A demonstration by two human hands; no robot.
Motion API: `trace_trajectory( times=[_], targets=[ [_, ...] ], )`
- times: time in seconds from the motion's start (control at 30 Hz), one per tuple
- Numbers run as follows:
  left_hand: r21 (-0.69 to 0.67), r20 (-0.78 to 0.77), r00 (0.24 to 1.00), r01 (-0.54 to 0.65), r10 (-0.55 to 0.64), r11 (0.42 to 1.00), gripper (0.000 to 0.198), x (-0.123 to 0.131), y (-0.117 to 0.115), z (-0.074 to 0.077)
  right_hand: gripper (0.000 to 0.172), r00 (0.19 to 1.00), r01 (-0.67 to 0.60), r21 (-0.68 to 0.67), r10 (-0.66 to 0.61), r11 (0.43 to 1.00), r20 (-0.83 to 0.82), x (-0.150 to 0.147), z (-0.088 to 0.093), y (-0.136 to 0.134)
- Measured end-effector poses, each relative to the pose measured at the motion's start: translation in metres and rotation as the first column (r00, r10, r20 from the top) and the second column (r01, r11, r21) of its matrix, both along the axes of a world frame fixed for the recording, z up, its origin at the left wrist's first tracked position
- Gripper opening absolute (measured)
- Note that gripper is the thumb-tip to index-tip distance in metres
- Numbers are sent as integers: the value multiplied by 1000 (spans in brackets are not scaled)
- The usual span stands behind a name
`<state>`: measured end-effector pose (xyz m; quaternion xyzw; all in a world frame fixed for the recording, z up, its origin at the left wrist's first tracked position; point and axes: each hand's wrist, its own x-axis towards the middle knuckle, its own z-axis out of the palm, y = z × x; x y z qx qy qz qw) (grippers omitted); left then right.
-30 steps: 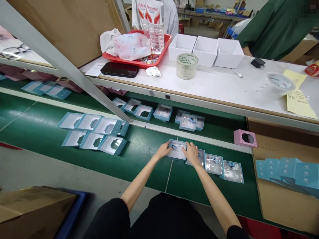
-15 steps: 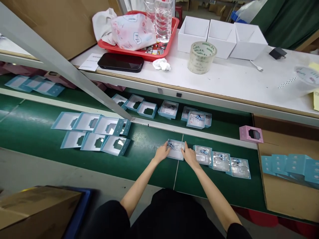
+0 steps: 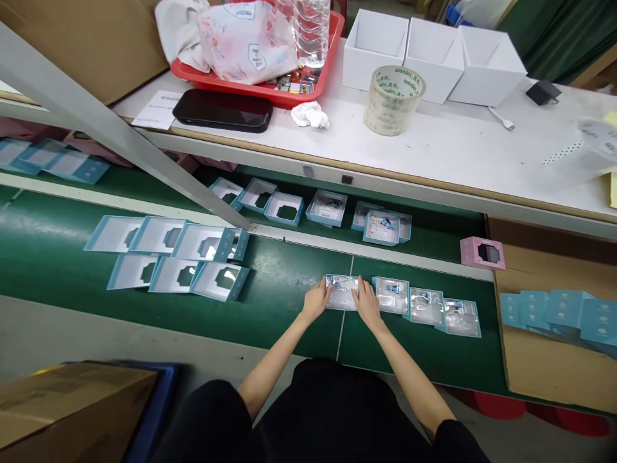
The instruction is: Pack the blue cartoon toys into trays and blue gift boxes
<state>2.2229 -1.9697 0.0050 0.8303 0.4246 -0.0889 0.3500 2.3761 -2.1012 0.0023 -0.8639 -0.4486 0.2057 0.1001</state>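
Observation:
My left hand [image 3: 316, 299] and my right hand [image 3: 367, 301] grip the two short sides of a shallow box [image 3: 343, 298] on the green belt, thumbs at its edges. A clear plastic tray with small blue-and-clear parts fills the box; the parts are too small to name. Close by on the right, a row of light-blue boxes begins with one filled box [image 3: 391, 296], followed by another [image 3: 427, 307] and a third [image 3: 461, 317]. To the left lie several overlapping blue box lids [image 3: 205, 241] with cut-out windows.
Behind the belt, a lower ledge carries more blue boxes [image 3: 326, 207] and a pink box [image 3: 482, 253]. A cardboard carton [image 3: 540, 373] at the right holds blue boxes. On the white shelf [image 3: 457, 161] stand a tape roll [image 3: 394, 101], phone [image 3: 222, 110] and red tray [image 3: 289, 98]. A grey post [image 3: 144, 151] slants at left.
Both hands stay at the box's sides, with the left fingers now further over its edge. The clear tray looks shinier and fills the box more evenly. The camera view has shifted slightly.

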Motion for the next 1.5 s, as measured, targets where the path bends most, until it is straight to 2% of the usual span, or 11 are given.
trace_trajectory(
  times=[0.13,0.23,0.33,0.43,0.57,0.67,0.83,1.27,1.33,1.4,1.5],
  targets=[
    [103,89,996,-15,5,995,53,3,-8,-6,52,999,-25,186,33,982,-42,-2,-10,-1],
    [42,67,996,59,-62,997,48,6,-13,-11,50,997,-18,192,33,981,-76,-3,-19,-2],
    [-30,72,996,59,-57,998,45,7,-13,-14,49,997,-8,170,21,985,-77,-3,-25,-3],
    [-176,109,994,17,3,984,53,7,-3,-18,48,997,-5,152,16,988,-75,-1,-27,-4],
    [-476,133,988,0,73,879,66,8,16,-26,48,996,-7,161,22,987,-92,-1,-29,-4],
    [-550,152,988,49,42,834,64,9,27,-30,48,995,0,164,16,986,-95,-1,-31,-6],
    [-556,192,980,150,-49,817,63,13,34,-32,48,997,-8,165,20,986,-73,-1,-33,-10],
    [-532,130,990,118,-57,838,69,16,35,-47,47,996,21,118,-10,993,-91,-1,-27,2],
    [-534,122,991,117,-60,838,73,15,35,-44,47,995,20,113,-9,993,-96,0,-23,3],
    [-498,129,991,84,-22,863,73,12,28,-36,48,995,11,117,1,993,-101,1,-18,3],
    [-270,154,978,-93,139,958,67,2,-1,-18,51,995,-43,142,55,989,-85,6,-11,-1]
  ],
)
